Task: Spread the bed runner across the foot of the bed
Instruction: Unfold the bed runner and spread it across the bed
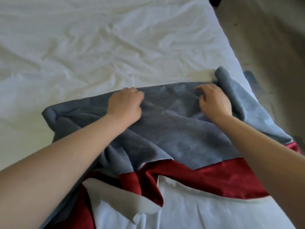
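bare forearms (54, 166) reached in from the near end of the wide white-sheeted bed (82, 47). left hand (125, 103) had its fingers curled into a fold of the grey plush bed runner with a dark red satin band and white lining (173, 129), clenched on the cloth at its far hem. right hand (214, 101) lay on the same hem, closer to the bed's right side, fingers bent against the pile; whether it pinched the cloth or only pressed it could not be told. just past that hand the runner's end was rolled back on itself and slipped over the bed's right side. the runner lay bunched at the bed's near right corner, grey face up, with the red band rumpled and the white lining turned out toward the near end. it looked soft, limp and light, likely to drag and wrinkle rather than slide flat, and the satin was probably slippery. it seemed best held by the far hem, one pinch well out to each side, and drawn toward the bed's left side under gentle tension. no container showed on or beside the bed.
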`<action>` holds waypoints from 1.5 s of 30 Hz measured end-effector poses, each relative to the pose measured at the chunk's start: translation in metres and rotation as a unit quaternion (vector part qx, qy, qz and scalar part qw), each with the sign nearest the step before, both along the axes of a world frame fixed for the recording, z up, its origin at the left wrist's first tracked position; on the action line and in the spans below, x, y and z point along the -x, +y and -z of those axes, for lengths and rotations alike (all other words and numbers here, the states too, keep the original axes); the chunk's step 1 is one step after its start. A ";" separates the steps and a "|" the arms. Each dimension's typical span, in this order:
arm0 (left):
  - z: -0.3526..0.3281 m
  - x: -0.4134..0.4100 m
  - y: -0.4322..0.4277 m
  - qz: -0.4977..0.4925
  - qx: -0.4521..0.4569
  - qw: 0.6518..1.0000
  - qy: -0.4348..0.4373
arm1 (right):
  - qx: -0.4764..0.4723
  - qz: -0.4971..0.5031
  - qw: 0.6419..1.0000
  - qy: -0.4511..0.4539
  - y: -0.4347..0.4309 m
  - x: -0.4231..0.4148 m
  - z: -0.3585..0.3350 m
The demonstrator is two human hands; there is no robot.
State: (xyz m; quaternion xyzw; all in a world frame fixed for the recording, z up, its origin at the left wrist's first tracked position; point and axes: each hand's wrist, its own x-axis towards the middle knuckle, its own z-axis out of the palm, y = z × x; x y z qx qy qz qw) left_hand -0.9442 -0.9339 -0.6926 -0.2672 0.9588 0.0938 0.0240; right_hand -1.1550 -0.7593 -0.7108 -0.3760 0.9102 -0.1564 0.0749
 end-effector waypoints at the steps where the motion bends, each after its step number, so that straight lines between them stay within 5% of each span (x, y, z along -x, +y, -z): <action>1: 0.004 0.016 0.013 0.007 -0.015 1.000 0.009 | 0.040 0.030 0.998 0.025 0.012 0.011 -0.002; 5: 0.019 0.078 0.062 0.034 -0.057 0.998 0.017 | 0.085 0.134 0.984 0.077 0.055 0.057 -0.005; 11: 0.030 0.170 0.124 0.080 -0.050 0.995 0.032 | -0.129 0.103 0.986 -0.038 0.097 0.093 0.019; 17: 0.027 0.263 0.151 0.138 0.019 0.988 0.064 | -0.011 0.160 0.983 -0.085 0.112 0.110 0.038; 26: 0.017 0.342 0.167 0.212 0.085 0.963 -0.140 | 0.001 0.183 0.981 -0.061 0.157 0.153 0.039; 31: 0.005 0.393 0.201 0.217 0.046 0.975 0.034 | 0.139 0.321 0.935 -0.055 0.191 0.193 0.025; 34: 0.015 0.406 0.222 0.225 -0.022 0.974 0.028 | 0.160 0.378 0.909 -0.073 0.209 0.207 0.028; 40: 0.051 0.372 0.246 0.262 -0.017 0.961 -0.092 | 0.007 0.304 0.922 -0.239 0.256 0.198 0.054; 45: 0.053 0.326 0.278 0.283 -0.021 0.958 -0.046 | -0.100 0.291 0.909 -0.280 0.301 0.152 0.059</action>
